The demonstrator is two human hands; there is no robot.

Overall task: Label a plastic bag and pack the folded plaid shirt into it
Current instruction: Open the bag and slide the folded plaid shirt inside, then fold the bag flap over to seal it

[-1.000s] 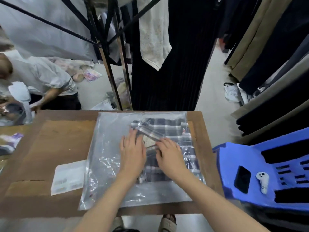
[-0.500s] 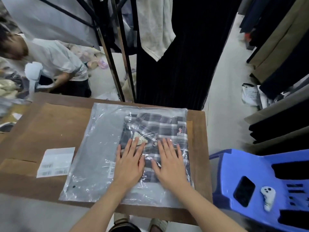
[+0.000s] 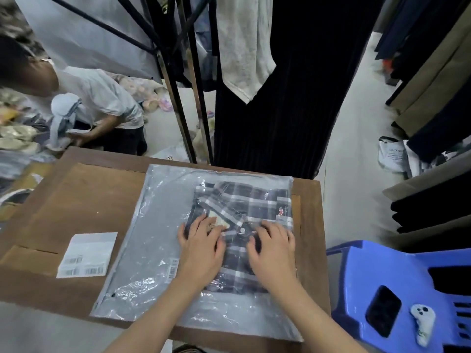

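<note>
A: Paper first, far left: a white rectangular sheet of barcode stickers [image 3: 86, 254] lies on the brown wooden table [image 3: 84, 200], just beside the bag's left edge.

B: And the bag?

A: The clear rectangular plastic bag [image 3: 155, 225] lies flat mid-table. A small barcode label [image 3: 173, 268] sits near its middle. The folded dark-and-white plaid shirt [image 3: 244, 207] fills its right half, collar pointing away from the person.

B: Hands?

A: The left hand [image 3: 201, 248] and right hand [image 3: 274, 253] rest flat on the plastic over the shirt, fingers spread, gripping nothing. The empty half lies leftward, nearest the left hand. My guess: pressing air out.

B: Further right?

A: A blue plastic chair [image 3: 362, 281].
</note>
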